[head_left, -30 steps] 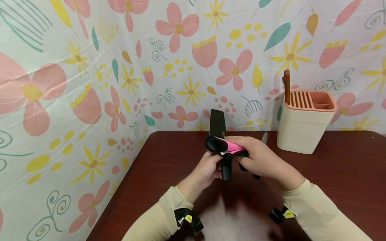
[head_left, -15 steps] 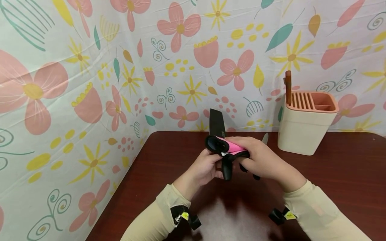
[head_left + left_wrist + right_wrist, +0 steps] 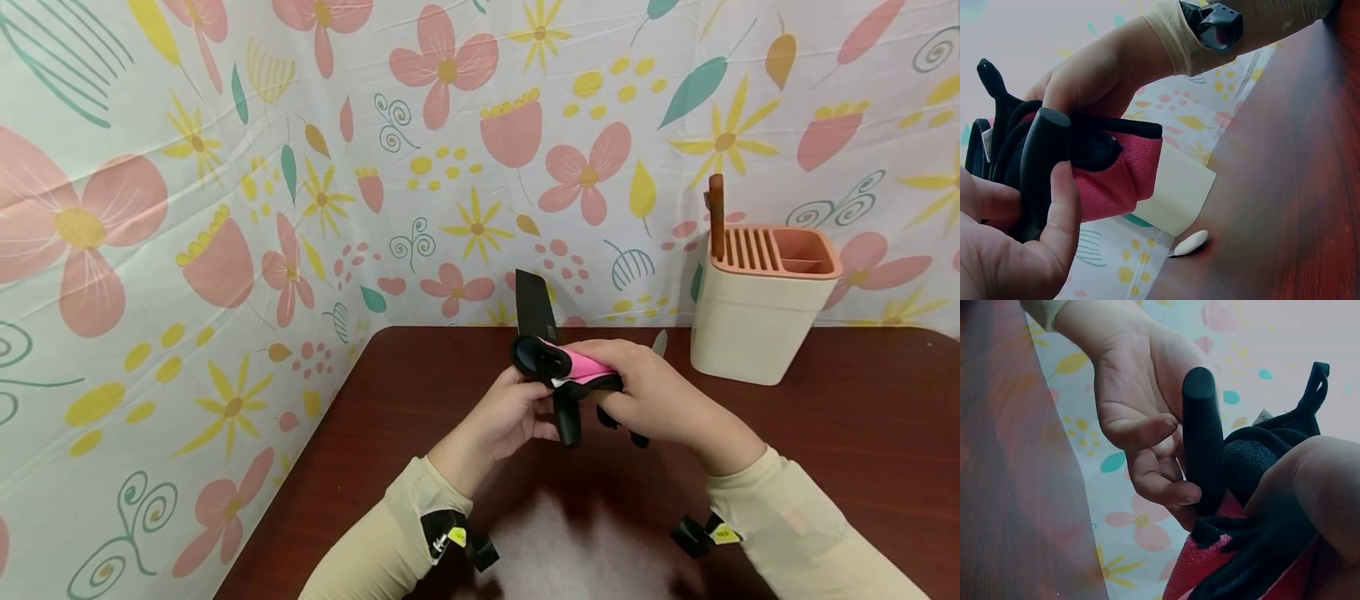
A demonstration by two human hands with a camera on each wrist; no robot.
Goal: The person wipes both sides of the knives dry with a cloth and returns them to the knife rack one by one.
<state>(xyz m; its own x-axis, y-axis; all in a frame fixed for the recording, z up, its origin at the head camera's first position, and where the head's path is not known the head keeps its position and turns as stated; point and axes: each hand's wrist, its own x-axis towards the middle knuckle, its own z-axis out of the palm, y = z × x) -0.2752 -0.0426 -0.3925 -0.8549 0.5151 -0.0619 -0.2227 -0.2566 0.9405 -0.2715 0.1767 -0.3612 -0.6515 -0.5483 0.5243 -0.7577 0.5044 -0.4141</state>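
Observation:
My left hand point(image 3: 501, 421) holds a black cleaver point(image 3: 534, 307) by its black handle, blade pointing up and away. In the left wrist view, thumb and fingers close round the handle point(image 3: 1044, 165); the right wrist view shows fingertips against that handle point(image 3: 1202, 440). A folded pink cloth point(image 3: 587, 367) with black trim and a hanging loop wraps the lower end of the blade. My right hand point(image 3: 652, 392) grips this cloth from the right and covers part of it. Under the right hand, black handle ends point(image 3: 639, 439) show on the table, and a pale blade tip point(image 3: 660, 342) sticks out behind it.
A cream knife block point(image 3: 757, 325) with a slotted orange top stands at the back right, one brown-handled tool point(image 3: 716, 217) in its slots. The dark red table point(image 3: 420, 375) meets a flowered cloth backdrop point(image 3: 300, 167) at the back and left.
The cleaver's blade has tilted slightly to the left, and its handle end has swung a little to the right. Both hands keep their grips in nearly the same place.

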